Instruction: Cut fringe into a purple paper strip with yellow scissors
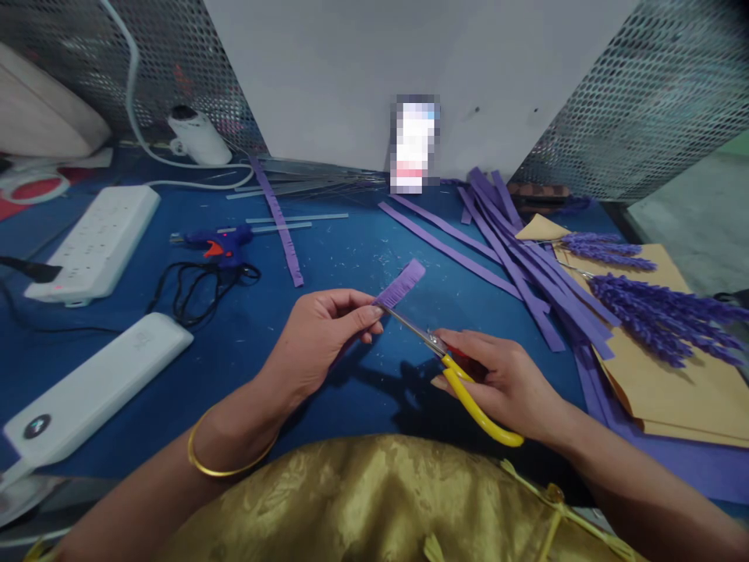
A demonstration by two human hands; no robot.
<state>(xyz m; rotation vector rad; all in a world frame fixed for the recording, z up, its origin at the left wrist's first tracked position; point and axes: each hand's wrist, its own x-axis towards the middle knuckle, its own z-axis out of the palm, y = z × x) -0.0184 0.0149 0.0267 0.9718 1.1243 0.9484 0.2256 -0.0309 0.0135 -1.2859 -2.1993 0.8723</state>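
My left hand (324,332) is closed on a short purple paper strip (401,284) with a fringed edge, pinching it above the blue table (351,257). My right hand (506,382) grips yellow-handled scissors (462,382), fingers through the loops. The scissor blades point up-left and meet the lower edge of the strip near my left fingertips. A gold bangle sits on my left wrist.
Several long purple strips (515,257) lie at the right beside finished purple lavender stems (661,312) on brown paper (690,390). One fringed strip (281,226) lies at centre left. A blue glue gun (222,243), white power strips (99,238) and a white device (94,386) fill the left side.
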